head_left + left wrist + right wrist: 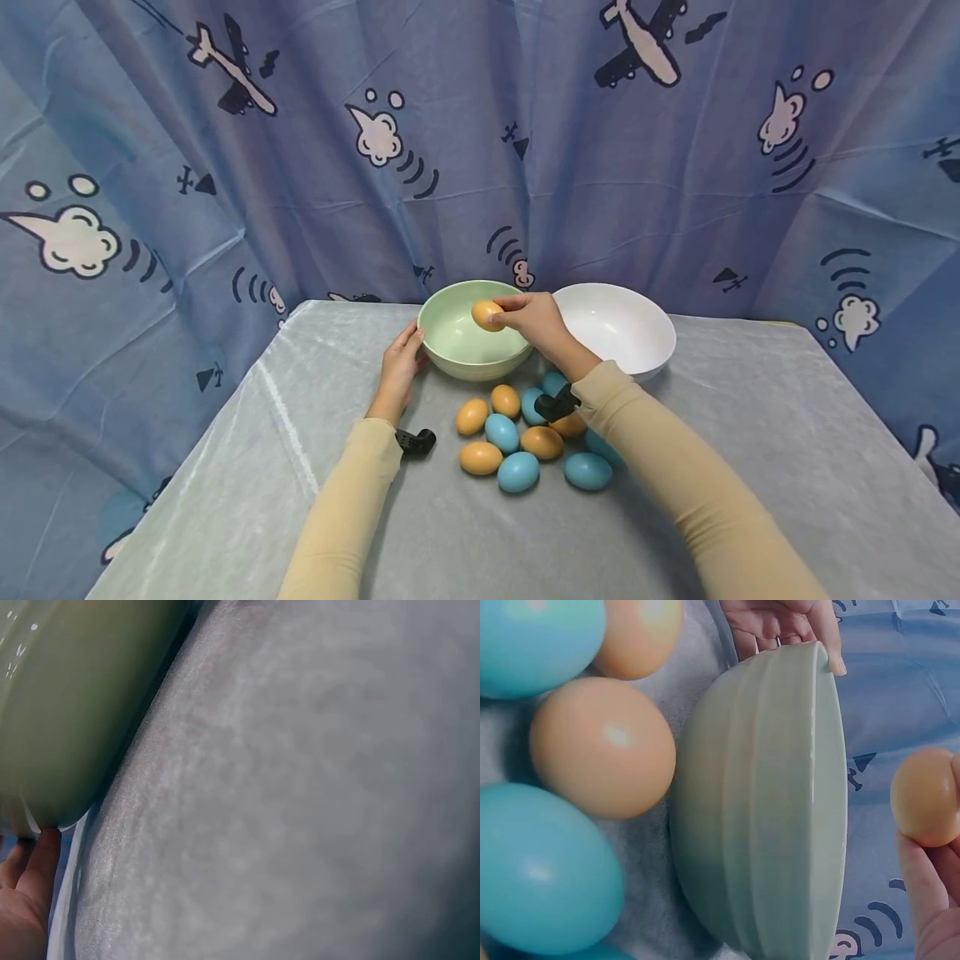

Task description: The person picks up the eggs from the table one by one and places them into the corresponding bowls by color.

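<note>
An orange egg [487, 316] is pinched between the thumb and fingertips of my right hand [542, 323], held above the light green bowl [468, 364]. The right wrist view shows the same egg [924, 796] beyond the bowl's rim. My left hand [399, 367] grips the left side of the green bowl. In the right wrist view its thumb [832, 652] laps over the rim, with the fingers against the outer wall. Only a bit of the left hand [30, 892] shows at the bowl's side in the left wrist view.
Several orange eggs [472, 417] and blue eggs [518, 472] lie in a group on the grey cloth-covered table [247, 483], some partly hidden by the right forearm. A white bowl [622, 329] stands right of the green one. Behind hangs a blue curtain [450, 208] with airplane prints.
</note>
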The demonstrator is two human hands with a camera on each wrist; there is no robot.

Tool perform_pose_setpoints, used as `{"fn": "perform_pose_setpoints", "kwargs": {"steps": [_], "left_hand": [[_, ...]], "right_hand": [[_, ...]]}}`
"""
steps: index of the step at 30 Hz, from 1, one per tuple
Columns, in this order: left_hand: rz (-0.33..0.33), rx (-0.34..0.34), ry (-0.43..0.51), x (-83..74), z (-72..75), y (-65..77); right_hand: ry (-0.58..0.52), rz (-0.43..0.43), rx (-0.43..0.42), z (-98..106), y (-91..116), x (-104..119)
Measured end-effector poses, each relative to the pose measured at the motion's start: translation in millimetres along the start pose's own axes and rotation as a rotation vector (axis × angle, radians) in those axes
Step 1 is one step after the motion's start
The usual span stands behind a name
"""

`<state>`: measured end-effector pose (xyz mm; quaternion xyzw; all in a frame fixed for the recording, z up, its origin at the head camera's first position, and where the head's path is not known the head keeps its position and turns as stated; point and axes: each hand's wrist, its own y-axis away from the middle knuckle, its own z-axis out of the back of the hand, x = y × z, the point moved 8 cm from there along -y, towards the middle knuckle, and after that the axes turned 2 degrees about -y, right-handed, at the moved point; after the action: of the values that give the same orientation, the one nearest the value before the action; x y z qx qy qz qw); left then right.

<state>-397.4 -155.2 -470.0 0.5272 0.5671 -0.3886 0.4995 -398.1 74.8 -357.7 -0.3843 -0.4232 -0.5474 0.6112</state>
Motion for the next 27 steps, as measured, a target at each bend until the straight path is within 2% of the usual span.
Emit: {"fn": "perform_pose_setpoints", "kwargs": {"steps": [13,27], "left_hand": [[-0.017,0.021,0.01,-1.3,-0.4,-0.2],[-0.02,0.01,-0.006,0.2,1.3,0.0]], "right_hand": [[0.012,0.017,0.007,-19.7,-12.7,-2.5],[0.047,0.028,0.01,-38.0,-19.5,-10.8]]}}
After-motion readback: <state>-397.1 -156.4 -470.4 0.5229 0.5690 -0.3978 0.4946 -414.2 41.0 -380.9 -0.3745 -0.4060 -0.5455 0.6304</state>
